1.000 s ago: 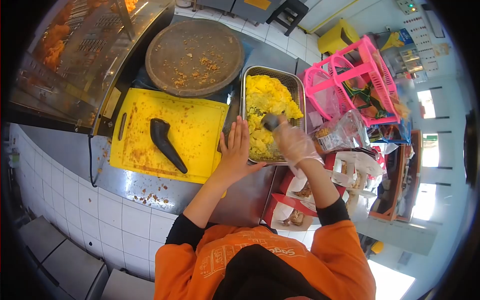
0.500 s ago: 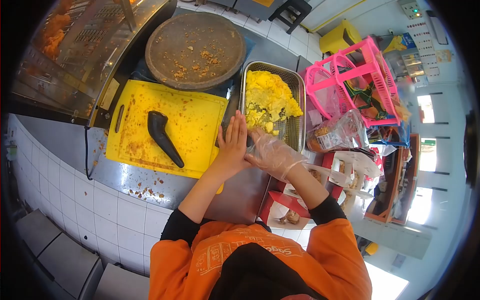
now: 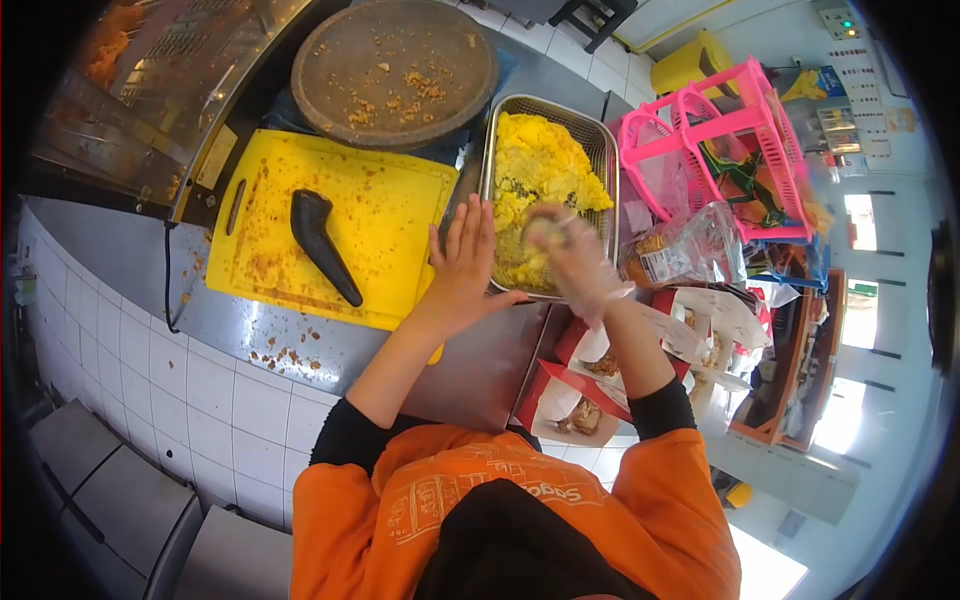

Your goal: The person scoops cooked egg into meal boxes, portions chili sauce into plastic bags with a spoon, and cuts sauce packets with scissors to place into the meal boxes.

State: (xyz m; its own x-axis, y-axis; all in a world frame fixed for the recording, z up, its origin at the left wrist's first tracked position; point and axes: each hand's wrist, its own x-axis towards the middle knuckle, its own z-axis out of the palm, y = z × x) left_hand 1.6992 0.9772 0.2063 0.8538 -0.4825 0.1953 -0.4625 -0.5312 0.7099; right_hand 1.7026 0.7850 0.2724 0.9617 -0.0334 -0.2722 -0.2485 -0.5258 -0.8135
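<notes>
Yellow crumbly food (image 3: 540,160) fills much of a metal mesh-lined tray (image 3: 612,165). My right hand (image 3: 575,255), in a clear plastic glove, is over the tray's near part, its fingers blurred by motion at the food; whether they hold any is unclear. My bare left hand (image 3: 465,260) is spread at the tray's left edge, with nothing in it. Left of it lies a yellow cutting board (image 3: 400,230) with brown crumbs, and on the board rests a black curved pestle (image 3: 318,245).
A round stone mortar (image 3: 390,80) with crumbs stands behind the board. Right of the tray are a pink plastic basket (image 3: 740,120), a clear bag (image 3: 690,250) and open red-and-white boxes (image 3: 570,410) with food. A glass display case (image 3: 150,110) stands at the left.
My right hand has moved away from my left hand, up and right onto the food in the tray. My left hand has stayed near the tray's edge, its thumb now stretched out.
</notes>
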